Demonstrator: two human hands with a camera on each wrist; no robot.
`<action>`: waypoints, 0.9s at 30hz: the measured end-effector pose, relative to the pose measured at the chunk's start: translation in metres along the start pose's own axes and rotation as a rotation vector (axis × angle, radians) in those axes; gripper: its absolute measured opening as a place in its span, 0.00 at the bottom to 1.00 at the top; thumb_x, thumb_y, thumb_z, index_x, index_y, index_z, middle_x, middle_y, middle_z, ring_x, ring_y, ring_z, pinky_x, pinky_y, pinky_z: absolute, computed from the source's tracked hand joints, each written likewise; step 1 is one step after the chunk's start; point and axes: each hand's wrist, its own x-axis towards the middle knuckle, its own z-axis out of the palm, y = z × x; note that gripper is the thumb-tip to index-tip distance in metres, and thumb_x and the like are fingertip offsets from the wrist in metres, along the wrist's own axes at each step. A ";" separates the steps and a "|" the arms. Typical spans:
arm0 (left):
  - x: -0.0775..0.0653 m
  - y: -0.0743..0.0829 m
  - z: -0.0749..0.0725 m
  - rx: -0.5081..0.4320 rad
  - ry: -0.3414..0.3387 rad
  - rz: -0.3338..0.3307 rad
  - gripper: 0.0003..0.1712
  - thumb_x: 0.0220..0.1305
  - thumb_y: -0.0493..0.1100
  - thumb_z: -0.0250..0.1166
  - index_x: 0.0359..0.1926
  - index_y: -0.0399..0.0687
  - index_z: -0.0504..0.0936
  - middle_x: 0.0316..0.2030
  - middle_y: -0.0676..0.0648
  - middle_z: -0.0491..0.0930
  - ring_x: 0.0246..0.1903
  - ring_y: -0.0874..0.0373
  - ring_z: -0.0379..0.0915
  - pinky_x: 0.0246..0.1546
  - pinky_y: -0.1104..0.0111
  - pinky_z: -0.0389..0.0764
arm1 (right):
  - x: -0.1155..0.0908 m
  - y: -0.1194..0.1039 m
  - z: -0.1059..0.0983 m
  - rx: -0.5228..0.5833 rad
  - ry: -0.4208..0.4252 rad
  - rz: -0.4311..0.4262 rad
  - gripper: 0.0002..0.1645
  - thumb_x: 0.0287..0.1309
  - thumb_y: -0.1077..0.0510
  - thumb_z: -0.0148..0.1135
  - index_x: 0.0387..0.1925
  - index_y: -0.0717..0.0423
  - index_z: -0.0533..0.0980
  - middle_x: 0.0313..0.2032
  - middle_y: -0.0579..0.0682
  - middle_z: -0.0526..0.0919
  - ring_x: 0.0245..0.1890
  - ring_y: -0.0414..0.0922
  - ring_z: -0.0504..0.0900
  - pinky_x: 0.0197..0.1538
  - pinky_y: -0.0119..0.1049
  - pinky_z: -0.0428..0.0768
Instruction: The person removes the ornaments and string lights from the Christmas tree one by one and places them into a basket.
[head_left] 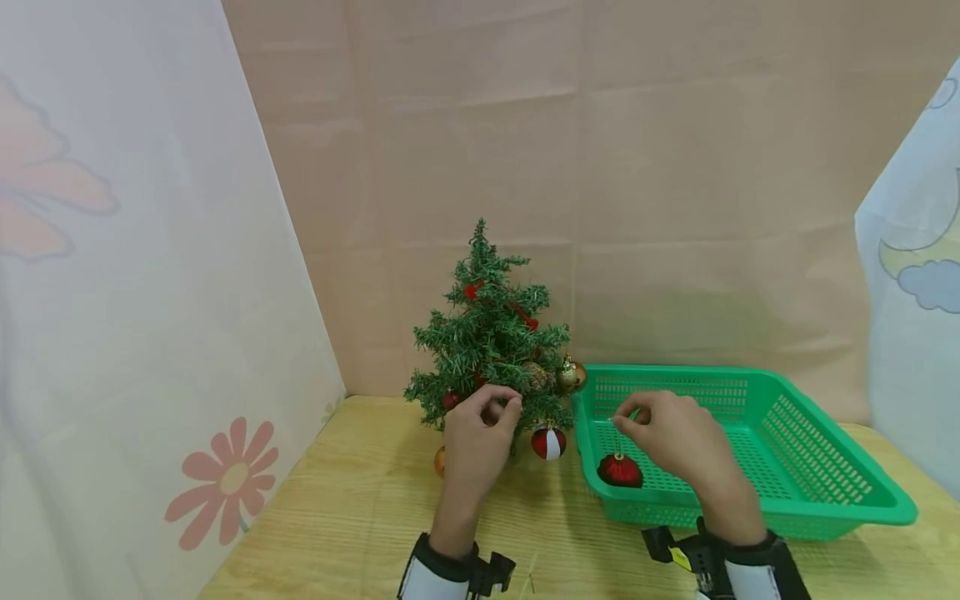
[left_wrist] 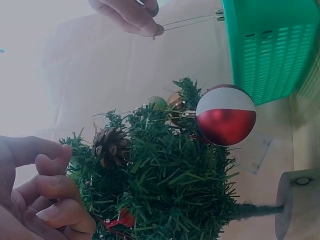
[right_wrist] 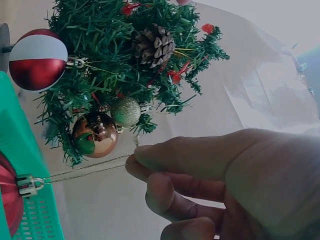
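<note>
My right hand pinches the gold string of a red Christmas bauble between thumb and index finger. The bauble hangs by its silver cap at the left end of the green basket. My left hand is in front of the small Christmas tree, its fingers loosely curled with nothing visible in them. On the tree's right side hang a red-and-white bauble, a glittery gold bauble, a shiny copper bauble and a pinecone. Small red decorations dot the upper branches.
The green plastic basket stands on the wooden table to the right of the tree. A round wooden base supports the trunk. Behind hangs a tan cloth; a flower-printed cloth borders the left side.
</note>
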 end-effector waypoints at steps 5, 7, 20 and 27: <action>0.000 -0.001 0.001 0.002 -0.006 -0.003 0.06 0.66 0.41 0.66 0.39 0.44 0.87 0.19 0.49 0.75 0.14 0.66 0.62 0.20 0.73 0.66 | 0.001 0.003 0.001 -0.032 -0.022 0.003 0.07 0.63 0.53 0.64 0.39 0.46 0.86 0.30 0.43 0.84 0.20 0.41 0.73 0.22 0.38 0.67; 0.000 -0.001 0.001 0.000 -0.007 -0.007 0.06 0.66 0.41 0.66 0.39 0.44 0.87 0.19 0.49 0.75 0.14 0.66 0.62 0.20 0.73 0.66 | 0.001 0.003 0.001 -0.041 -0.025 0.003 0.07 0.63 0.53 0.65 0.39 0.46 0.86 0.30 0.43 0.85 0.21 0.41 0.74 0.22 0.38 0.68; 0.000 0.000 0.002 0.007 -0.014 -0.004 0.06 0.67 0.41 0.66 0.39 0.45 0.87 0.19 0.49 0.75 0.15 0.65 0.62 0.21 0.73 0.67 | 0.003 0.003 0.002 -0.053 -0.071 0.012 0.05 0.61 0.53 0.67 0.37 0.46 0.86 0.34 0.44 0.87 0.29 0.40 0.80 0.28 0.38 0.74; -0.001 0.000 0.001 0.013 -0.005 0.012 0.06 0.67 0.41 0.66 0.38 0.44 0.87 0.18 0.50 0.75 0.14 0.66 0.62 0.20 0.73 0.66 | 0.002 0.002 0.002 -0.064 -0.066 0.004 0.05 0.61 0.53 0.67 0.36 0.45 0.86 0.33 0.44 0.87 0.29 0.40 0.80 0.28 0.38 0.75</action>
